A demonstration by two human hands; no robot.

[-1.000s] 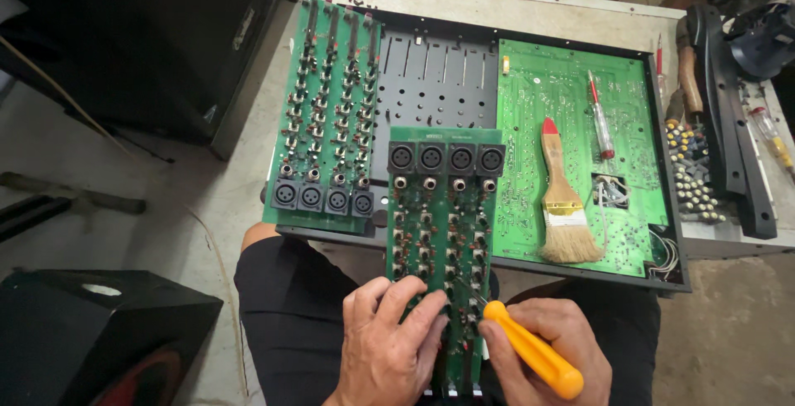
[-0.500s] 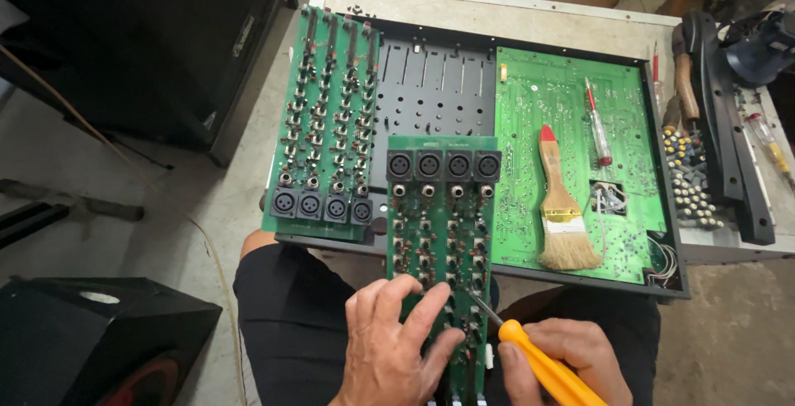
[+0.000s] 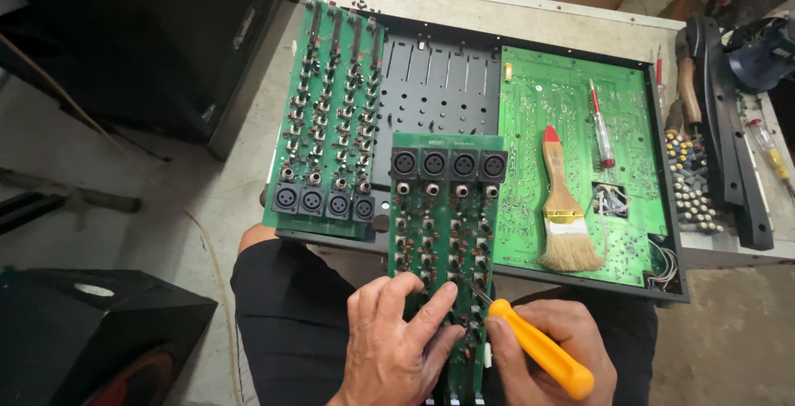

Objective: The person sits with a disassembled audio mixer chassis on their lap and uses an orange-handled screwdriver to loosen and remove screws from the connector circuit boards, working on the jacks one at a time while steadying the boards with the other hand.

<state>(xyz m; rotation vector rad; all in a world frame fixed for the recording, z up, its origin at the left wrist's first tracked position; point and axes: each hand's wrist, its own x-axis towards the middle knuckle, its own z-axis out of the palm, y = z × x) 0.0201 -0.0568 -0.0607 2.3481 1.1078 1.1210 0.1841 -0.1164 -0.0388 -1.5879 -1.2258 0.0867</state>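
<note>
- Hands low in frame, both on the near end of the green circuit board (image 3: 447, 224) that lies lengthwise over the person's lap and the front edge of the open chassis (image 3: 431, 83).
- Left hand (image 3: 397, 344): palm down, fingers spread and curled over the board's near end, pinning it; nothing else in it.
- Right hand (image 3: 551, 352): just right of the board, closed around the orange screwdriver (image 3: 538, 348), handle angled down-right, thin tip on the board's components beside the left fingertips.
- Second green board (image 3: 327, 116) lies left of the held board, on the chassis.
- Paintbrush (image 3: 566, 207) right of the held board, on the big green main board (image 3: 580, 124).
- Red-tipped tester screwdriver (image 3: 602, 124) above-right of the brush.
</note>
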